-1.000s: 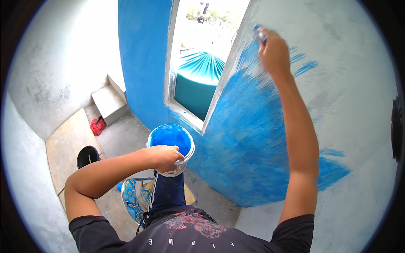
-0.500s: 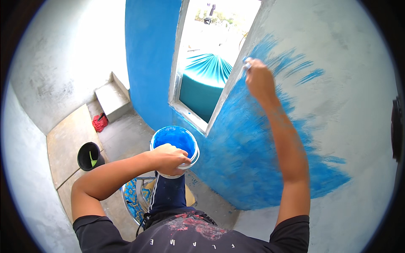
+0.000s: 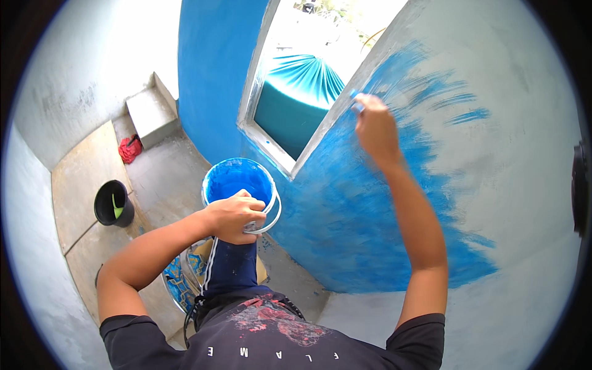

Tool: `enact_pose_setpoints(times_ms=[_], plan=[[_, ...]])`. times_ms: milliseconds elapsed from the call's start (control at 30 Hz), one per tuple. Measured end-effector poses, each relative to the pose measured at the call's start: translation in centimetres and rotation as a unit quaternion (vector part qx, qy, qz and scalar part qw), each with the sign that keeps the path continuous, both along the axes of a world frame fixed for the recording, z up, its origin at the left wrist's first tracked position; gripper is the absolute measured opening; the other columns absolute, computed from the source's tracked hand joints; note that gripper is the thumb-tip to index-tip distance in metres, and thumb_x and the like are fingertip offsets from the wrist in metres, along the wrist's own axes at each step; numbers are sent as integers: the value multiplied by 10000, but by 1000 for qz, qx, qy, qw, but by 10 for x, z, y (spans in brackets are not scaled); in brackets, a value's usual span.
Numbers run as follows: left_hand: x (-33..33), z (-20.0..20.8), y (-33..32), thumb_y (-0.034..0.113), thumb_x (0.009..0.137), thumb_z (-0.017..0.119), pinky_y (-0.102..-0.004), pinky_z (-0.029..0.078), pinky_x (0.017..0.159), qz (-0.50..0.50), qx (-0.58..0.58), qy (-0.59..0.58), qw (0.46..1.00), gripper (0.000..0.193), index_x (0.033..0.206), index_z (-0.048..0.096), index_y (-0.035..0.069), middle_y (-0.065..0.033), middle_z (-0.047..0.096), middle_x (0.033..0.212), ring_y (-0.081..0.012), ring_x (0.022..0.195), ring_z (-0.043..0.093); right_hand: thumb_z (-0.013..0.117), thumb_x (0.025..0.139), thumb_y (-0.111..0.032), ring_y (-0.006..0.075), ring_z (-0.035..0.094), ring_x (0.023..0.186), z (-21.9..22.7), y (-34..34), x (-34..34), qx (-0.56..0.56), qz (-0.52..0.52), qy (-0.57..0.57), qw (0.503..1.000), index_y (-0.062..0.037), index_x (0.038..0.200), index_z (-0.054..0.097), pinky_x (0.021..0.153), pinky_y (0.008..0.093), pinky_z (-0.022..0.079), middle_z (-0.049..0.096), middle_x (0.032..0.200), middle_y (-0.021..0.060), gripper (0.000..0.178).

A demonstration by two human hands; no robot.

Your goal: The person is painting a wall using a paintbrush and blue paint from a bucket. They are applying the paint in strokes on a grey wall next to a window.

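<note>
1. The right hand (image 3: pixel 376 128) has its grip pinched around a small brush (image 3: pixel 357 107), up beside the right edge of the window frame (image 3: pixel 267 149); from here I can't tell whether its blurred tip touches.
2. The left hand (image 3: pixel 237 216) has its grip closed at the rim and handle of a white bucket (image 3: pixel 237 168), blue inside, held above the leg.
3. Blue coats the wall (image 3: pixel 351 209) evenly left of the window, patchily below and right of it. Farther right, streaks give way to bare grey, so I'd judge this side only partly covered.
4. Beyond, a black pail (image 3: pixel 127 216) and red cloth (image 3: pixel 130 149) sit on the floor.
</note>
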State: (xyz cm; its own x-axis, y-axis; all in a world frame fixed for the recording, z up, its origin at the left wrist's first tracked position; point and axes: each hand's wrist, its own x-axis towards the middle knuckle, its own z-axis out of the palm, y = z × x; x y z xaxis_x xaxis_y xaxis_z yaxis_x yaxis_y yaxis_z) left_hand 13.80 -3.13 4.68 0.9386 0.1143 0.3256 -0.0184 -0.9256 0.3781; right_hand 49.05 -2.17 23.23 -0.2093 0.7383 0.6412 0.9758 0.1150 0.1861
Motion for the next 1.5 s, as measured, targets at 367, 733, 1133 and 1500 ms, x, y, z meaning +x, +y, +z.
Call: enact_pose_setpoints(times_ms=[367,733,1133,1500], plan=[[7,-3,-5,310,786,801,-406,453,945,9,14,5,1000,267,892,678,99,-72,576,930,-251,944,655,716,945,-43,326,764,1099,-30,1,11,-12,-11,-139,990,-22,1234,745,937,415,639,764,1225,188,292],[2,3,-10,331,821,798,-406,463,928,9,21,11,1000,298,906,686,68,-85,591,947,-247,962,660,677,1018,-71,278,792,992,103,-8,13,181,-37,79,980,-25,1226,769,793,376,647,800,1101,169,232],[5,2,-10,334,835,814,-432,506,882,19,2,-14,1000,287,917,679,94,-98,599,927,-312,907,661,662,999,-74,375,765,1004,0,-12,13,0,26,43,999,-18,1096,752,888,452,625,775,1073,205,144],[11,7,-14,288,816,839,-410,485,804,12,5,-8,1000,263,893,682,91,-77,558,847,-292,840,618,612,1028,-35,310,768,1010,52,-25,32,164,6,-119,979,2,1256,718,910,418,641,754,1209,172,254]])
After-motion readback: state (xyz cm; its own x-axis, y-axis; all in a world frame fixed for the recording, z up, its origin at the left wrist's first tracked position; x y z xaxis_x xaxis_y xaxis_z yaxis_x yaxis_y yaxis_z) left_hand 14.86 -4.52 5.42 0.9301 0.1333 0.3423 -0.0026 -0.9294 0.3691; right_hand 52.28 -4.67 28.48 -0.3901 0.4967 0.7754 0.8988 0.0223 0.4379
